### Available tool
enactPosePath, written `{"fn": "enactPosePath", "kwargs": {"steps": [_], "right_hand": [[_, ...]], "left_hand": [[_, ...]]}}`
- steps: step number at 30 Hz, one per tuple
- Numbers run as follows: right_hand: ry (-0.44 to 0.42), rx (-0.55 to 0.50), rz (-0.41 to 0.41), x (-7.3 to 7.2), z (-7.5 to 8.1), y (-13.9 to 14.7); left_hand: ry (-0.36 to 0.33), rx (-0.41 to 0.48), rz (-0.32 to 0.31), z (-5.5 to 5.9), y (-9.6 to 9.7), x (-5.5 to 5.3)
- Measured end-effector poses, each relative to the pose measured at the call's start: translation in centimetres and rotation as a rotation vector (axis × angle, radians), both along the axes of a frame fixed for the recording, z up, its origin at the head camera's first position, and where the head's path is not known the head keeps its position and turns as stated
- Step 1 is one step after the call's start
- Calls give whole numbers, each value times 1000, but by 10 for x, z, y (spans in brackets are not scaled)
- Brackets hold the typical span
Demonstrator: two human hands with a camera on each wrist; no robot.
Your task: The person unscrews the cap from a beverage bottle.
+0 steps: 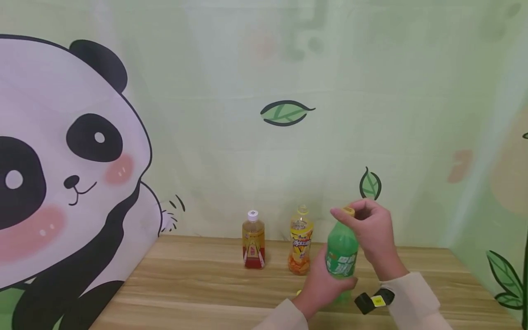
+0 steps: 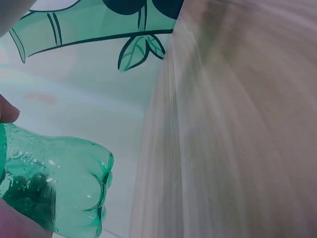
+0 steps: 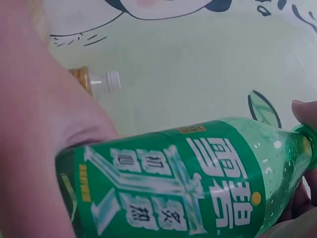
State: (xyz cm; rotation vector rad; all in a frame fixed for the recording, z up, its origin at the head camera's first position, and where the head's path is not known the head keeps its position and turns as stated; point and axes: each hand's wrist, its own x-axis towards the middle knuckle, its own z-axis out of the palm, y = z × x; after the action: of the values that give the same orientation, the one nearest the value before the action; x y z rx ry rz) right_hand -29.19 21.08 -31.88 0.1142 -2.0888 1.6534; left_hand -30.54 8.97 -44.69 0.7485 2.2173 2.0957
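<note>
A green plastic soda bottle (image 1: 341,254) with a green and white label is held upright above the table in the head view. My left hand (image 1: 321,280) grips it around its lower part. At the top, my right hand (image 1: 374,231) pinches the yellow cap (image 1: 349,211) between thumb and fingers. The left wrist view shows the clear green base of the bottle (image 2: 79,183), with liquid inside. In the right wrist view the labelled side of the bottle (image 3: 198,178) faces the camera, and right-hand fingers (image 3: 307,113) reach its neck at the edge.
On the wooden table (image 1: 198,279) stand a white-capped bottle of amber drink (image 1: 253,245) and, to its right, an uncapped bottle with orange contents (image 1: 300,245). A small yellow thing (image 1: 299,292) shows partly behind my left wrist. A panda-printed cloth (image 1: 214,137) hangs behind.
</note>
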Motion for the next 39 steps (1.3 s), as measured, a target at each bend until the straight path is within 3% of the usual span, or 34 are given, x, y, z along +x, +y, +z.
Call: {"fn": "enactPosePath", "kwargs": {"steps": [10,24,33,39], "right_hand": [[-23,-49,100,12,-2,-22],[-4,-134,127,29,4,-47],[14,-185,164,34,4,-55],[16,-185,188,34,1,-58]], "left_hand": [[45,-30,-37,-7,-31,12],[74,1,-80,-5,-53,30],[0,0,-81,-3,-63,38],[-12,-11,-69,-5,-68,42]]}}
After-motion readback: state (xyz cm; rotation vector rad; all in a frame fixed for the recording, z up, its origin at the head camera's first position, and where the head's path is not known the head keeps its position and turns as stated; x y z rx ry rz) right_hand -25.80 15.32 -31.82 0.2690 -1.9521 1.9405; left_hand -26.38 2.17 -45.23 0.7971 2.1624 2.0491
